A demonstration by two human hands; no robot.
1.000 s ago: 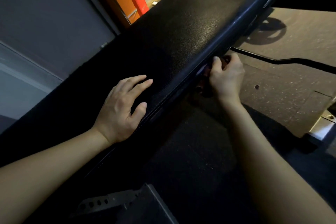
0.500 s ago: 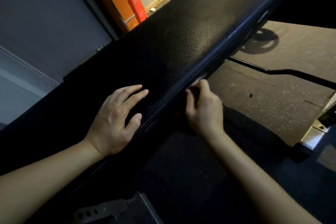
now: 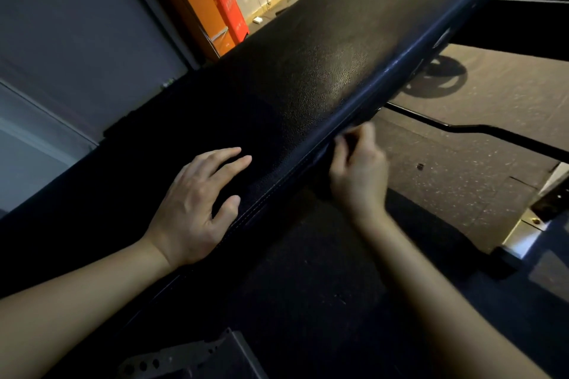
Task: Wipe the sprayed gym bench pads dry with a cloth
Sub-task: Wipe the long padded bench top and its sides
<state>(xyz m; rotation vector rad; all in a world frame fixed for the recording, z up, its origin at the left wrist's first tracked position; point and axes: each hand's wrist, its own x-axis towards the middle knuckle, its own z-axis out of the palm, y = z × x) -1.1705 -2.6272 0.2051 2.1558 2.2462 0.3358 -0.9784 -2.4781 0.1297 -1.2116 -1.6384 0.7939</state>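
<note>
head view: we're resting left hand (image 3: 194, 206) flat on bench pad (image 3: 308, 71); right hand (image 3: 358, 175) curling at edge beside it, contents unclear; wiping seemingly unfinished.

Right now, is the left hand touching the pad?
Touching. The head view shows the left hand lying flat on the pad, its spread fingers resting on the top surface.

The left hand (image 3: 197, 206) lies flat, fingers spread, forearm entering from the near left. The right hand (image 3: 358, 175), blurred, shows curled fingers, farther right.
</note>
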